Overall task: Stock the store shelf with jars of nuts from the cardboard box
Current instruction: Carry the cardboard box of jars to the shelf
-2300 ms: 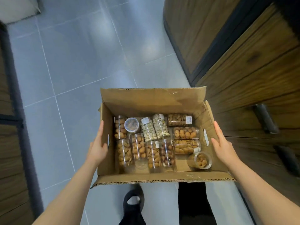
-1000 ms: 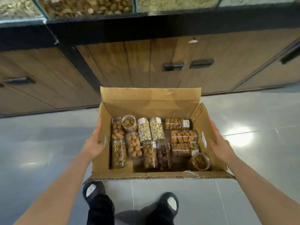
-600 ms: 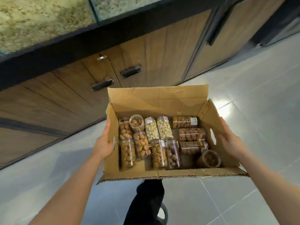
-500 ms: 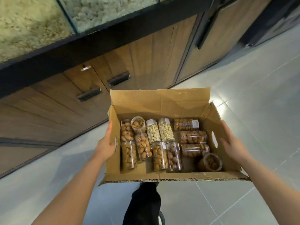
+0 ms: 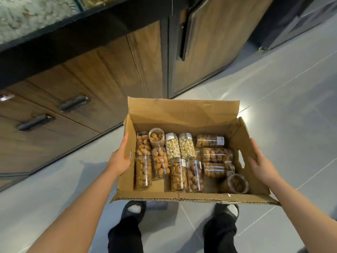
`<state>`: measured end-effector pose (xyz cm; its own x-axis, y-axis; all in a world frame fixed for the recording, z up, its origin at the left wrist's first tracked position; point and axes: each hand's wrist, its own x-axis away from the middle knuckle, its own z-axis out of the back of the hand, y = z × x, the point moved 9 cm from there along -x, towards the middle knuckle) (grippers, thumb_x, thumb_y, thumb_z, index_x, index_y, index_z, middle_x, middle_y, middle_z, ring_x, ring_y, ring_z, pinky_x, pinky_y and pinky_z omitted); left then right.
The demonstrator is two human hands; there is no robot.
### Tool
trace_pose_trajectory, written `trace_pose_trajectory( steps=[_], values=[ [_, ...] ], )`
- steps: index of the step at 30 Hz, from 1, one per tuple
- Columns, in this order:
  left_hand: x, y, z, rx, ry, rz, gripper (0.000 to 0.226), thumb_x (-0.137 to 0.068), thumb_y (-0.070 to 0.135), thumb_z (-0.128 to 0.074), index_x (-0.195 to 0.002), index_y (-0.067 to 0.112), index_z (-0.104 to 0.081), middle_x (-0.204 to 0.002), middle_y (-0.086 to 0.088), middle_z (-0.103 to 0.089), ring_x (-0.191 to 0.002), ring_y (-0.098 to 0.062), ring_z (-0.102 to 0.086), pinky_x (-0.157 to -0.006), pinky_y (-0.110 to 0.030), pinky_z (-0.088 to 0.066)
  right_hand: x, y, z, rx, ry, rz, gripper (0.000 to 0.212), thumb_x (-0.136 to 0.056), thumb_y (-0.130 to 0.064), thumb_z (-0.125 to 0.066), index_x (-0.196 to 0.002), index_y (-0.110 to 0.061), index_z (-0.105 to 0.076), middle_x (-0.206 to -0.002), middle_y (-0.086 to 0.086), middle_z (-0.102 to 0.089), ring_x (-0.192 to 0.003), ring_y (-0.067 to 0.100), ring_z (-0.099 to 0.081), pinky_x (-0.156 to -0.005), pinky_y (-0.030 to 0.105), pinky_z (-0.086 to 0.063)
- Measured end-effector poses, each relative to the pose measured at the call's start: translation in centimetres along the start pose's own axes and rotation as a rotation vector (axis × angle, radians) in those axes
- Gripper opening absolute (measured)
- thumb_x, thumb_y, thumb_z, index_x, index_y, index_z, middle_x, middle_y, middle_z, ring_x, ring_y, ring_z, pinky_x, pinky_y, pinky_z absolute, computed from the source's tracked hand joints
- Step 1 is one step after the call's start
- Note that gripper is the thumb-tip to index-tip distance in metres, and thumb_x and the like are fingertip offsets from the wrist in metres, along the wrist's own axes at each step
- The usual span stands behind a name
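Carrying an open brown cardboard box (image 5: 184,114) of nut jars above the grey tiled floor (image 5: 284,99)

The left hand (image 5: 120,157) presses flat, fingers straight, on the box's left wall; the right hand (image 5: 259,164) lies flat on its right wall, fingers straight. Clear plastic jars of nuts (image 5: 143,172) lie in rows on the box bottom, two pale pistachio jars (image 5: 180,147) near its far wall, beside wooden cabinet doors (image 5: 102,73)

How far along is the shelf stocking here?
Nothing is stocked yet. The cardboard box is off the floor, the left hand and right hand pressed flat against its sides. All the jars of nuts in view lie inside; shelving them remains.
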<state>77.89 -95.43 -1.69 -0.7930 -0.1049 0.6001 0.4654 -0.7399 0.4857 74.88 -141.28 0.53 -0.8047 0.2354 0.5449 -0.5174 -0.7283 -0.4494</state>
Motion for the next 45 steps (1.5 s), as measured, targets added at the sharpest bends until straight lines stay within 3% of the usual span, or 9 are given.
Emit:
trace_pose_trajectory(
  steps=[10, 19, 22, 25, 31, 35, 39, 42, 45],
  values=[
    [0.4, 15.9, -8.6, 0.090, 0.064, 0.044, 0.087, -0.093, 0.009, -0.050, -0.142, 0.055, 0.005, -0.114, -0.010, -0.057, -0.079, -0.023, -0.058, -0.069, -0.036, -0.049, -8.3, 8.1, 16.0, 0.005, -0.012, 0.093, 0.065, -0.098, -0.010, -0.040, -0.148, -0.038, -0.009, -0.141, 0.017, -0.045, -0.122, 0.044, -0.047, -0.103, 0.047, -0.039],
    [-5.6, 28.1, -13.2, 0.070, 0.067, 0.034, 0.087, -0.092, -0.007, -0.039, -0.147, 0.045, 0.003, -0.139, -0.014, -0.047, -0.067, -0.024, -0.053, -0.049, -0.027, -0.041, -19.4, 11.5, 25.2, 0.079, 0.032, 0.131, 0.066, -0.097, -0.009, -0.038, -0.148, -0.038, -0.007, -0.138, 0.018, -0.048, -0.114, 0.043, -0.053, -0.094, 0.045, -0.043],
    [-9.1, 30.9, -14.3, 0.089, 0.095, 0.026, 0.086, -0.091, -0.009, -0.040, -0.148, 0.042, 0.002, -0.145, -0.010, -0.041, -0.079, -0.033, -0.059, -0.057, -0.032, -0.044, -24.6, 11.7, 26.5, 0.081, 0.017, 0.142, 0.065, -0.098, -0.011, -0.038, -0.148, -0.038, -0.007, -0.137, 0.017, -0.049, -0.113, 0.042, -0.053, -0.093, 0.045, -0.043],
    [-12.8, 33.2, -15.4, 0.104, 0.100, 0.055, 0.091, -0.089, -0.014, -0.040, -0.148, 0.038, 0.005, -0.152, -0.004, -0.029, -0.108, -0.037, -0.055, -0.083, -0.045, -0.049, -30.0, 11.3, 27.9, 0.078, -0.022, 0.142, 0.064, -0.098, -0.013, -0.038, -0.148, -0.038, -0.007, -0.138, 0.017, -0.048, -0.115, 0.042, -0.052, -0.095, 0.046, -0.042],
    [-17.9, 37.6, -16.4, 0.129, 0.110, 0.138, 0.092, -0.088, -0.015, -0.040, -0.148, 0.039, 0.003, -0.154, -0.005, -0.026, -0.125, -0.037, -0.046, -0.095, -0.045, -0.046, -37.4, 10.5, 31.8, 0.090, -0.068, 0.156, 0.063, -0.099, -0.014, -0.038, -0.147, -0.039, -0.007, -0.139, 0.016, -0.048, -0.117, 0.042, -0.051, -0.095, 0.045, -0.042],
    [-19.5, 41.2, -17.4, 0.186, 0.111, 0.188, 0.093, -0.089, -0.012, -0.037, -0.145, 0.051, 0.003, -0.133, 0.006, -0.039, -0.090, -0.034, -0.060, -0.065, -0.039, -0.050, -42.2, 8.9, 34.6, 0.112, -0.097, 0.206, 0.063, -0.099, -0.011, -0.037, -0.147, -0.039, -0.007, -0.144, 0.011, -0.044, -0.119, 0.043, -0.049, -0.097, 0.045, -0.040],
    [-20.2, 42.9, -19.1, 0.269, 0.201, 0.221, 0.095, -0.088, -0.010, -0.039, -0.143, 0.055, 0.003, -0.119, 0.006, -0.041, -0.082, -0.019, -0.060, -0.068, -0.039, -0.050, -47.1, 6.8, 36.3, 0.157, -0.152, 0.286, 0.063, -0.097, -0.005, -0.035, -0.148, -0.034, -0.010, -0.145, 0.010, -0.041, -0.118, 0.043, -0.049, -0.093, 0.040, -0.039],
    [-20.8, 43.3, -21.4, 0.324, 0.265, 0.272, 0.091, -0.090, -0.009, -0.040, -0.145, 0.050, 0.001, -0.135, 0.005, -0.041, -0.106, -0.025, -0.055, -0.088, -0.049, -0.049, -51.1, 5.7, 36.8, 0.128, -0.184, 0.327, 0.061, -0.098, -0.008, -0.034, -0.148, -0.036, -0.013, -0.144, 0.010, -0.042, -0.121, 0.040, -0.047, -0.098, 0.040, -0.037],
    [-22.3, 42.7, -23.6, 0.356, 0.308, 0.327, 0.089, -0.091, -0.009, -0.039, -0.147, 0.046, 0.003, -0.112, 0.012, -0.040, -0.087, -0.020, -0.051, -0.083, -0.043, -0.045, -54.7, 5.6, 35.5, 0.142, -0.200, 0.342, 0.059, -0.099, -0.013, -0.035, -0.146, -0.042, -0.014, -0.140, 0.009, -0.046, -0.121, 0.038, -0.048, -0.098, 0.041, -0.038]
  ],
)
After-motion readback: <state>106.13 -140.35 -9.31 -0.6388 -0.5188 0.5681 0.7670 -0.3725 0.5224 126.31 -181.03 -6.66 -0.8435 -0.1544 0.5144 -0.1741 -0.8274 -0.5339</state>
